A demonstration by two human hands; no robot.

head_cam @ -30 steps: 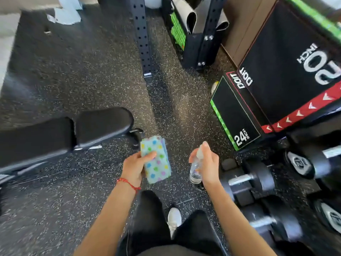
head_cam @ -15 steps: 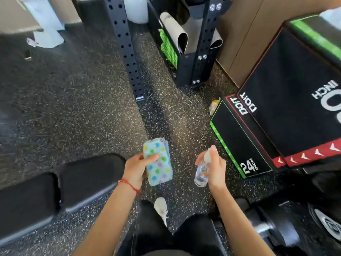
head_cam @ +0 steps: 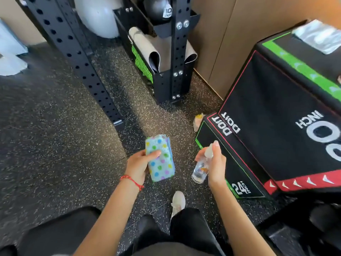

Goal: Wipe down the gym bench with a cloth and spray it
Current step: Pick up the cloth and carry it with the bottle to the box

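Black plyo boxes (head_cam: 276, 130) beside perforated rack (head_cam: 73, 60)

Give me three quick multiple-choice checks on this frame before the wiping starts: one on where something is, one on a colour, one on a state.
1. Where does the bench pad lie?
A. At the lower left edge, below the left forearm
B. Upright against the wall
C. On top of the plyo box

2. What colour is the thread bracelet on the left wrist?
A. Green
B. Red
C. White

3. How is the cloth being carried?
A. Spread flat on the pad
B. Lying on the floor
C. Folded, gripped in the left hand

Answers:
1 A: the dark bench pad fills the lower left corner, away from the plyo box.
2 B: the bracelet is plainly red.
3 C: the left hand grips the folded polka-dot cloth in the air, while the right hand holds the spray bottle.
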